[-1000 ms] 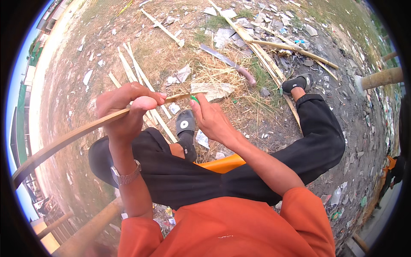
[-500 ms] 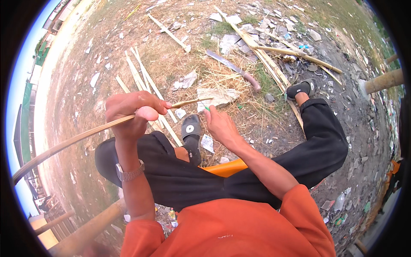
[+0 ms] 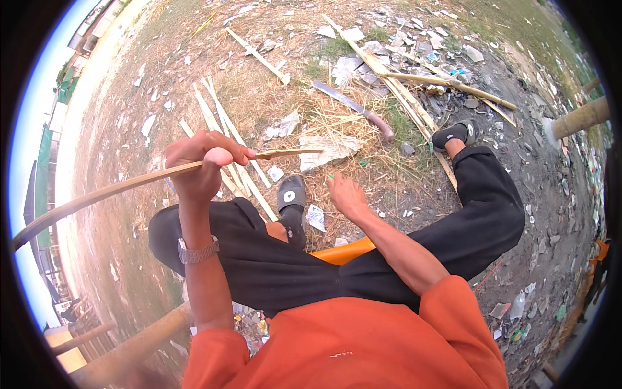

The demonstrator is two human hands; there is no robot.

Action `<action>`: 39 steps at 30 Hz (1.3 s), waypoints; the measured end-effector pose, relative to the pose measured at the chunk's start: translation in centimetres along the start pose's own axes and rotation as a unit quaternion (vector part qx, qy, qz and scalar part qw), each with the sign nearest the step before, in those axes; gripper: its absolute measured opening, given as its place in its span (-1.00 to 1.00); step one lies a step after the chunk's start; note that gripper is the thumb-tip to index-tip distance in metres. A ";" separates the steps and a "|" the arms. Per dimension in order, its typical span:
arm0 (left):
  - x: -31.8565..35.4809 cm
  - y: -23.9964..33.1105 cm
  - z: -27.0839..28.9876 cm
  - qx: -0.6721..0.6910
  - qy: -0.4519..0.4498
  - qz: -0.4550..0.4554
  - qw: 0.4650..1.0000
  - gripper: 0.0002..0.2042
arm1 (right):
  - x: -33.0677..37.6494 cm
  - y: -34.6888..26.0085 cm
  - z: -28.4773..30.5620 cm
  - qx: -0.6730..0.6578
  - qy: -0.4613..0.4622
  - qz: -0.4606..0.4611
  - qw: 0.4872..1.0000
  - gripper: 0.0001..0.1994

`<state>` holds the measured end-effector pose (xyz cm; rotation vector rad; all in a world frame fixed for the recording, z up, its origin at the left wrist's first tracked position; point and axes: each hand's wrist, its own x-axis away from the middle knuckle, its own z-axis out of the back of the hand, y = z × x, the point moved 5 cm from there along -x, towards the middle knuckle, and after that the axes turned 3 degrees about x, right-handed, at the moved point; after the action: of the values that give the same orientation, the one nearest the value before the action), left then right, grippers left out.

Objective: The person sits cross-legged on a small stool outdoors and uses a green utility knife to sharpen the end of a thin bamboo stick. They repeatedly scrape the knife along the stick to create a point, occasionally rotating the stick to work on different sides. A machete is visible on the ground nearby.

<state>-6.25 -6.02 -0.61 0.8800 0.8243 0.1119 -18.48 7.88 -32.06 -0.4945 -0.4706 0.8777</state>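
Observation:
A long bamboo strip [image 3: 116, 192] is gripped in my closed left hand [image 3: 196, 170]. It runs from the left rim through the fist to a thin, darker tip pointing right. My right hand [image 3: 348, 196] is closed on a small green thing [image 3: 332, 176], mostly hidden by the fingers. This hand is below and to the right of the strip's tip, apart from it. Beyond the hands, a large knife [image 3: 353, 107] with a brownish handle lies on dry grass and shavings. Near the strip's tip is a pale crumpled sheet [image 3: 334, 148] on the ground.
Several split bamboo strips [image 3: 236, 133] lie beyond my left hand. Longer bamboo pieces [image 3: 414, 107] lie crossed at the far right, near my sandalled right foot [image 3: 453, 135]. An orange seat edge [image 3: 343, 251] shows between my legs. Scraps litter the ground; bamboo poles [image 3: 136, 347] stand at the sides.
My right hand has moved right and slightly down, away from the strip's tip, with the green thing in it. The left hand still grips the strip, whose left end has risen.

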 end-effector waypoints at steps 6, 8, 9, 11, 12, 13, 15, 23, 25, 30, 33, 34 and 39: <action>0.3 -0.7 0.2 -0.016 0.035 0.009 0.999 -0.62 | 0.8 -7.7 7.2 -0.146 0.053 0.052 0.987 -0.73; 0.3 -0.8 0.6 -0.008 0.050 0.021 0.998 -0.64 | 0.9 -10.1 8.5 -0.208 0.068 0.097 0.971 -0.74; 0.4 -0.9 0.5 0.000 0.055 0.023 0.998 -0.64 | 1.2 -10.4 8.5 -0.214 0.073 0.106 0.968 -0.74; 0.4 -0.8 0.1 0.008 0.059 0.022 0.998 -0.65 | 1.2 -10.1 7.5 -0.191 0.073 0.108 0.973 -0.75; 0.5 -0.7 -0.1 0.008 0.057 0.019 0.998 -0.65 | 1.2 -9.8 6.6 -0.163 0.068 0.101 0.979 -0.75; 0.6 -0.6 -0.2 0.008 0.055 0.016 0.998 -0.66 | 1.2 -9.4 5.9 -0.136 0.063 0.094 0.984 -0.75; 0.6 -0.4 0.0 -0.017 0.063 0.008 0.998 -0.65 | 0.6 -9.0 5.3 -0.117 0.040 0.082 0.989 -0.74; -0.4 -0.3 -0.9 -0.030 0.041 -0.032 0.998 -0.64 | -0.2 3.7 -2.0 -0.013 -0.003 -0.070 0.997 -0.65; 0.2 -0.7 -0.9 0.003 0.062 0.005 0.998 -0.71 | 0.0 -1.3 1.6 -0.092 0.035 -0.038 0.994 -0.68; 0.4 -0.8 -0.3 0.036 0.054 0.002 0.998 -0.69 | 0.1 -10.0 8.9 -0.205 0.049 0.088 0.974 -0.77; 0.7 -0.6 -0.3 0.011 0.038 0.006 0.999 -0.68 | 0.9 -10.6 7.9 -0.163 0.052 0.112 0.979 -0.79; 0.8 -0.7 -0.2 0.023 0.047 0.014 0.999 -0.67 | 0.7 -10.0 6.7 -0.147 0.058 0.113 0.981 -0.79; 0.3 -0.9 0.1 0.027 0.087 0.030 0.995 -0.65 | 0.0 -1.2 0.0 0.003 0.032 0.020 0.999 -0.71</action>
<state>-6.17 -6.49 -1.42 0.9562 0.9667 0.2228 -17.79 7.21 -31.37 -0.5261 -0.4009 0.8985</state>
